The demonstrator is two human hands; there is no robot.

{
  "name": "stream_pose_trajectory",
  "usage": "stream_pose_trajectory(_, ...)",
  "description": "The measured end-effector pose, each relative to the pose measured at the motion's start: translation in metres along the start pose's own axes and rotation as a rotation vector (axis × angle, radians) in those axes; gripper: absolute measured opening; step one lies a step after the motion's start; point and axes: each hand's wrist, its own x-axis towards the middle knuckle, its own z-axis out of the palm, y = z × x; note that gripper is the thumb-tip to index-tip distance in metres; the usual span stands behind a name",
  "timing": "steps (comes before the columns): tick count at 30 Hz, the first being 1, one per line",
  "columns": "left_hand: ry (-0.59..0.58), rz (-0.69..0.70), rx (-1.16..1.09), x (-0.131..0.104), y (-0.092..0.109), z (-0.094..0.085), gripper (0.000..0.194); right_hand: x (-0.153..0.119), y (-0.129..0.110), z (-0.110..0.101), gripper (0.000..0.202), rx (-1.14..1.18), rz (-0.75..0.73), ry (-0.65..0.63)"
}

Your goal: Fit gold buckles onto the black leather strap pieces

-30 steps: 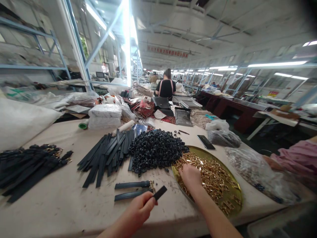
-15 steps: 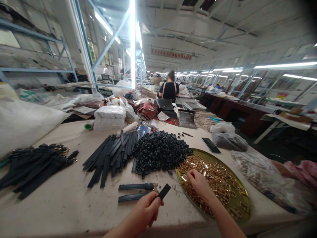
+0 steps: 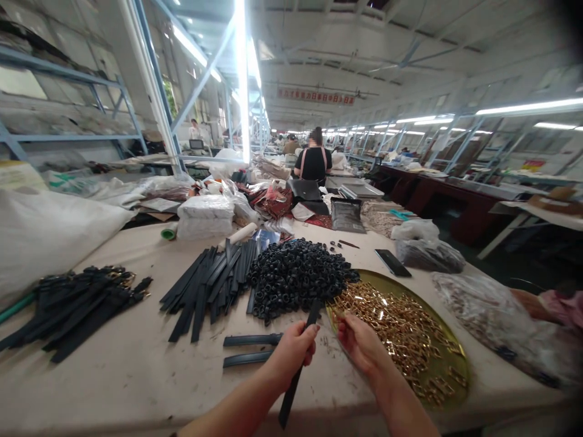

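Note:
My left hand [image 3: 298, 347] is closed round a dark strap [image 3: 291, 394], which slants from the small black loops down toward the table's near edge. Just right of it, my right hand [image 3: 357, 341] has its fingers pinched at the left rim of a round golden tray [image 3: 444, 388]; what they hold is too small to make out. Gold buckles [image 3: 392, 321] fill much of the tray. Two dark straps [image 3: 246, 359] lie left of my left hand, their right ends partly behind it. The pile of black loops [image 3: 296, 276] sits beyond both hands.
Loose dark straps [image 3: 212, 279] lie left of the loops, and a bundle of straps with gold ends [image 3: 82, 303] is farther left. Behind the tray are a phone [image 3: 392, 263] and plastic bags [image 3: 428, 249]. A person in black [image 3: 313, 164] is farther back.
My left hand has moved up and right, and the strap now shows at greater length. My right hand has drawn back from the buckles to the tray's left rim, nearer my left hand.

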Motion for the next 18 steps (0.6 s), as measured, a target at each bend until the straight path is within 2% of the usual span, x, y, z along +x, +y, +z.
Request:
stream_pose_trajectory(4,-0.029,0.018,0.009,0.028,-0.002,0.022,0.029,0.006,-0.005,-0.014,0.009,0.073,0.039,0.034)
stream_pose_trajectory(8,-0.024,-0.009,-0.006,0.051,-0.006,0.036,0.028,0.000,0.001,-0.015,0.010,0.119,-0.001,0.006)
stream_pose_trajectory(15,-0.066,-0.059,-0.008,0.056,-0.007,0.038,0.028,-0.001,-0.003,-0.016,0.022,0.144,-0.077,-0.032)
stream_pose_trajectory(18,-0.023,-0.032,0.020,0.054,-0.001,0.037,0.024,0.000,-0.009,-0.019,0.027,0.129,-0.129,0.041)
